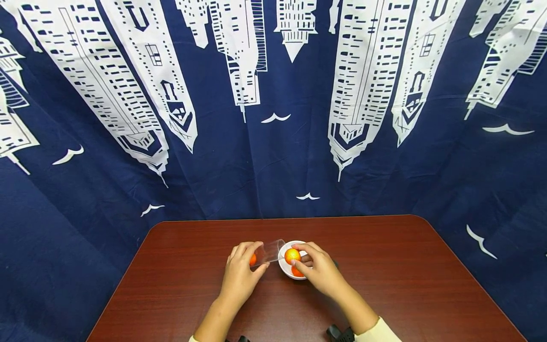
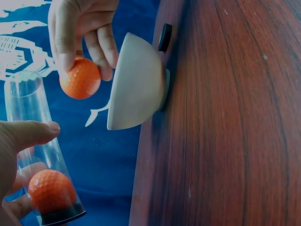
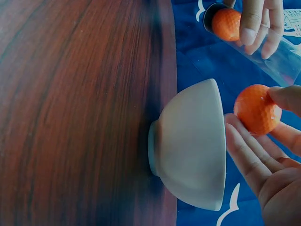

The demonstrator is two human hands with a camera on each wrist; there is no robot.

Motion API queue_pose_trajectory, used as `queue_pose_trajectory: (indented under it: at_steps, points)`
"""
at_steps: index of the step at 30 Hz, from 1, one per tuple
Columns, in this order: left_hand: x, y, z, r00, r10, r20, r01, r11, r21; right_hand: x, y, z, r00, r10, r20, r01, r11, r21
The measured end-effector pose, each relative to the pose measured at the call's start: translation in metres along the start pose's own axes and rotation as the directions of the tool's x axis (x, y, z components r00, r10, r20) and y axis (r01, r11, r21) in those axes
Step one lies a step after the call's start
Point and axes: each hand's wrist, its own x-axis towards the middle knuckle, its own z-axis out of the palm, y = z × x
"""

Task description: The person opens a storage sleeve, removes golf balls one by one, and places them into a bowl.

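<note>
My left hand (image 1: 241,270) grips a clear plastic tube (image 2: 33,103), tilted, with its open end toward the bowl. At the tube's black base lies an orange golf ball (image 2: 51,190). Thumb and fingertips of my right hand (image 1: 322,268) pinch another orange golf ball (image 3: 257,109), held just above the rim of the white bowl (image 3: 193,146). The bowl stands upright on the table. Inside it, in the head view, an orange ball (image 1: 297,271) shows, partly hidden by the right hand.
A small black disc (image 2: 165,37), perhaps a lid, is on the brown wooden table (image 1: 192,285) beyond the bowl. Behind the table hangs a blue cloth (image 1: 256,166) printed with white buildings and birds. A black device (image 1: 339,333) sits at the right wrist.
</note>
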Motion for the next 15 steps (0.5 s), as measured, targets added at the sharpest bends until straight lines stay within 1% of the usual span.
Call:
queue_pose_trajectory:
  at_steps: [5, 9, 12, 15]
  points:
    - [-0.0002, -0.0003, -0.0008, 1.0, -0.01, 0.004, 0.01, 1.0, -0.008, 0.0024, 0.0005, 0.0032, 0.998, 0.02, 0.056, -0.017, 0.998, -0.052]
    - [-0.0003, -0.0008, -0.0009, 1.0, -0.008, -0.001, 0.008, 1.0, -0.015, 0.0036, 0.0005, 0.0053, 0.996, 0.022, 0.087, -0.014, 0.996, -0.083]
    - [0.0003, -0.0011, -0.001, 1.0, -0.006, -0.007, 0.006, 1.0, -0.02, 0.0049, 0.0002, 0.0065, 0.996, -0.001, 0.089, 0.012, 0.991, -0.13]
    - [0.0006, -0.0014, -0.0011, 1.0, -0.004, -0.009, 0.004, 1.0, -0.018, 0.0064, -0.0007, 0.0075, 0.997, -0.036, 0.075, 0.052, 0.975, -0.217]
